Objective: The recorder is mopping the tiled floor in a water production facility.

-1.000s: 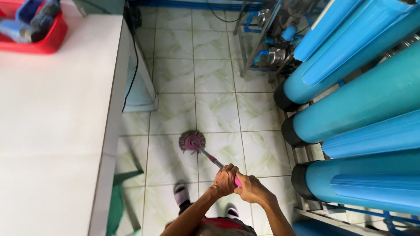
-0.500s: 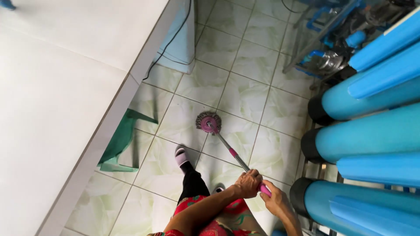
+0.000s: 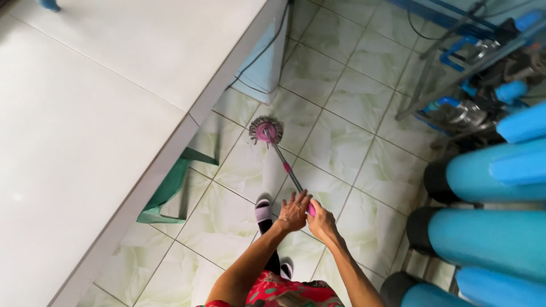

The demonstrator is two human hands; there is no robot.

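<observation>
Mop (image 3: 282, 162) stands on the tiled floor (image 3: 341, 142), its round head far from the person, near the corner of the white table (image 3: 85, 113) at left, and the handle slopes back to the hands.

Handling, as I judge it: light and long, w/ a stiff thin metal shaft. The head looks soft and stringy, prob. a bit heavy if wet, so it drags on the tiles. Best hold is at the pink top end, both hands close together, as it is now.

Looks: pink disc in the middle of the head, grey-brown strands around it, silver shaft w/ a pink collar about halfway, pink grip at the top.

Right hand (image 3: 322, 222) is closed around the pink grip. Left hand (image 3: 293, 212) lies on the handle just beside it, fingers spread and partly open, not fully wrapped.

Big blue cylinders (image 3: 489, 182) lie stacked at right, well apart from the mop. A foot in a slipper (image 3: 263, 210) is near the hands.
</observation>
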